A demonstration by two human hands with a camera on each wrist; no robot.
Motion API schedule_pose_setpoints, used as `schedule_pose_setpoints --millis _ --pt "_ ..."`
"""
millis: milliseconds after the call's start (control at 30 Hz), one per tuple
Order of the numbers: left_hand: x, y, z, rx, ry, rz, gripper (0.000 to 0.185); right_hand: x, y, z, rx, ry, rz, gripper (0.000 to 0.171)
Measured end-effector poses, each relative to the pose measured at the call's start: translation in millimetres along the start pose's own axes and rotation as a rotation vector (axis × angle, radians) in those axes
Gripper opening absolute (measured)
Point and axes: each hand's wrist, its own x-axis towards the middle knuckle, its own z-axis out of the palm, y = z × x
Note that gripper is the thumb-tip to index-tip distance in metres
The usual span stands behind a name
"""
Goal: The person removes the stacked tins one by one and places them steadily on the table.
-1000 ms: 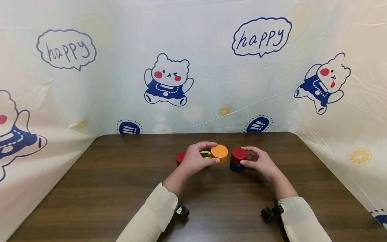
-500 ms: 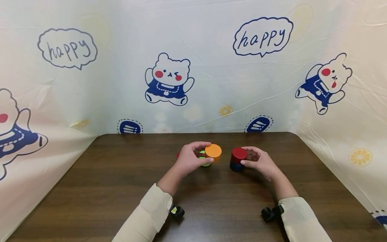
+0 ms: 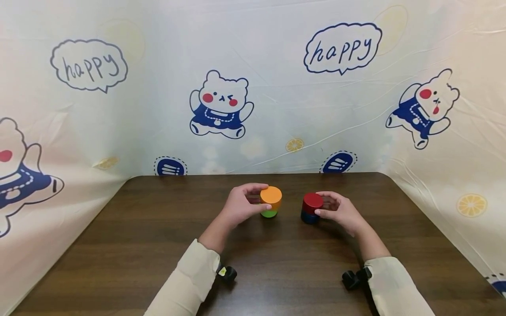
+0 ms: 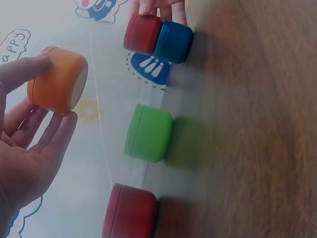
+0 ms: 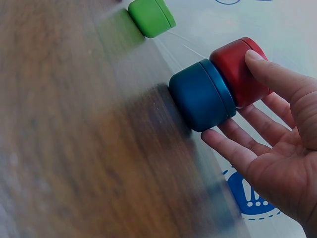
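My left hand (image 3: 242,205) pinches an orange round lidded tin (image 3: 271,195) between thumb and fingers. In the head view this tin overlaps a green tin (image 3: 269,213); the left wrist view shows it raised, with a gap to the green one standing on the table. With thumb and fingers, my right hand (image 3: 341,213) holds a red tin (image 3: 313,201) stacked on top of a blue tin (image 3: 310,217). A second red tin (image 4: 131,213) stands on the table past the green one in the left wrist view; my left hand hides it in the head view.
The brown wooden table (image 3: 276,267) ends at a printed curtain (image 3: 276,123), which also hangs along both sides. A black wrist camera (image 3: 228,274) sits at my left sleeve and another black camera (image 3: 356,278) at my right.
My left hand has carried the orange tin leftward, away from the red and blue stack and over the green tin, covering the second red tin. My right hand stays where it was.
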Motion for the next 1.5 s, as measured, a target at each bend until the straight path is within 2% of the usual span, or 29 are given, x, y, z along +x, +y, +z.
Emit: schedule_pose_setpoints --millis 167,433,667,900,1300,1500 --pt "-0.2 -1.6 -5.9 -0.013 0.003 -0.011 0.050 0 1 1 0.002 -0.005 0.011 0.062" --pt "0.9 -4.2 -18.1 -0.006 0.003 -0.066 0.047 0 1 1 0.000 -0.007 0.005 0.062" --pt "0.7 -2.8 -31.6 -0.017 -0.023 -0.099 0.049 0 0 0 0.002 -0.005 0.007 0.062" --pt "1.2 -6.5 -45.0 -0.028 0.004 -0.143 0.049 0 -1 -1 -0.002 -0.003 0.007 0.062" --pt "1.7 -15.0 -64.9 -0.006 0.004 -0.143 0.052 1 0 -1 -0.002 0.000 0.003 0.062" --pt "0.3 -18.3 -74.8 0.026 0.020 -0.163 0.052 0 0 -1 -0.004 -0.003 0.012 0.063"
